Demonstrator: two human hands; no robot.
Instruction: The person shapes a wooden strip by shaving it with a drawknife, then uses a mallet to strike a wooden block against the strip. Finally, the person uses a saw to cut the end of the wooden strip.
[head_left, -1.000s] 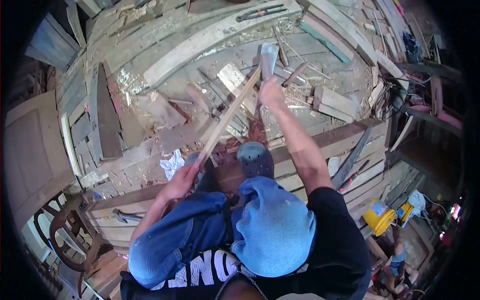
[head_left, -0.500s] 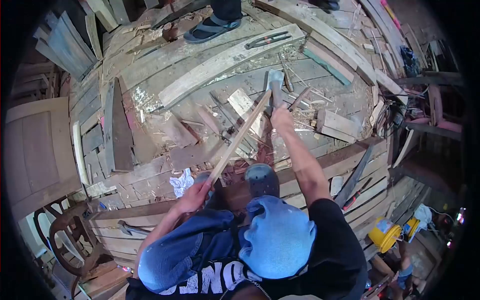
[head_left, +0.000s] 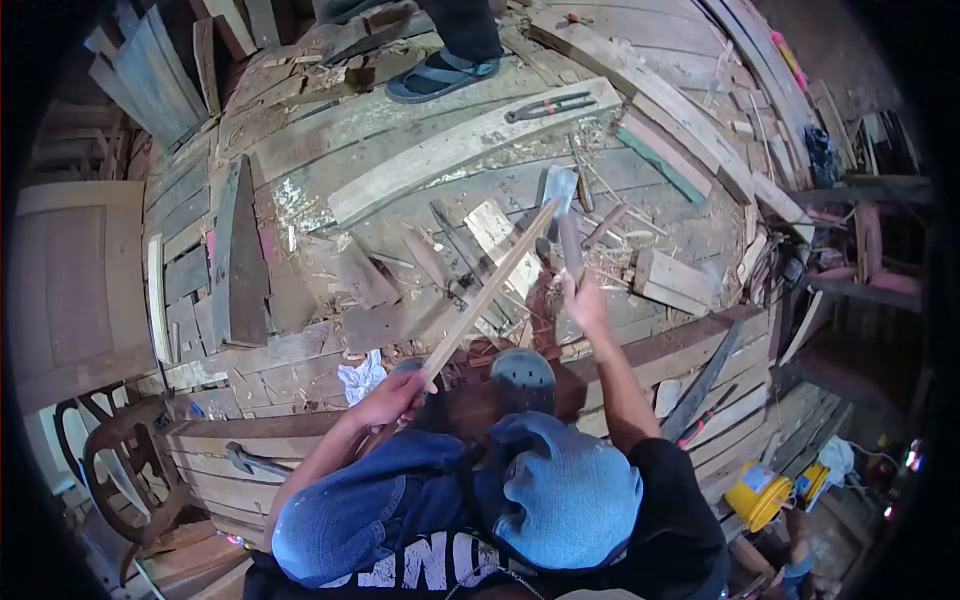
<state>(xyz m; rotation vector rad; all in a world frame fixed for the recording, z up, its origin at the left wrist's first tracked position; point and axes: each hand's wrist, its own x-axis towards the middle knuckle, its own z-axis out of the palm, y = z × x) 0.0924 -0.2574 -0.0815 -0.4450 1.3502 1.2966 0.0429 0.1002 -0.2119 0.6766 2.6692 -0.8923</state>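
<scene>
My left hand (head_left: 398, 394) is wrapped around the lower end of a long, narrow wooden strip (head_left: 484, 296), which slants up and to the right. My right hand (head_left: 585, 302) grips the handle of a broad-bladed hand tool (head_left: 570, 235). Its pale metal blade points away from me, and the strip's far tip overlaps the base of that blade in this view. Beneath the strip, a pale wood block (head_left: 492, 232) lies on the plank floor among offcuts and shavings.
Pincers (head_left: 550, 106) rest on a curved timber (head_left: 465, 150) farther out, near another person's sandaled foot (head_left: 440, 78). A hammer (head_left: 255, 460) lies at lower left by a crumpled white cloth (head_left: 362, 377). At lower right is a yellow bucket (head_left: 757, 495).
My right hand and the bladed tool have come lower in view, toward me. The strip's far tip now sits slightly lower and farther right. The camera view has shifted slightly.
</scene>
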